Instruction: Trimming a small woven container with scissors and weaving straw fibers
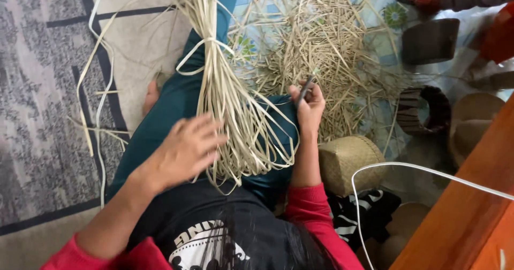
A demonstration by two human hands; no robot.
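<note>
A tied bundle of pale rattan strips (227,96) lies along the person's teal-trousered leg (171,109), its long axis running away from the body, the knot up near the knee and the loose ends fanning out over the lap. The left hand (184,149) rests just left of those loose ends, fingers spread and slack, brushing the strips without gripping any; it is blurred. The right hand (308,107), on the right side of the bundle, is closed around a small dark blade-like tool (305,89), which points up and away from the body. Both hands flank the bundle's near end, the left one nearer to the strips. Beyond the bundle lies a heap of strip offcuts (321,45) on a patterned cloth. Right of the bundle sits a small woven basket (348,160), and a wooden table (466,216) edge crosses the lower right corner.
</note>
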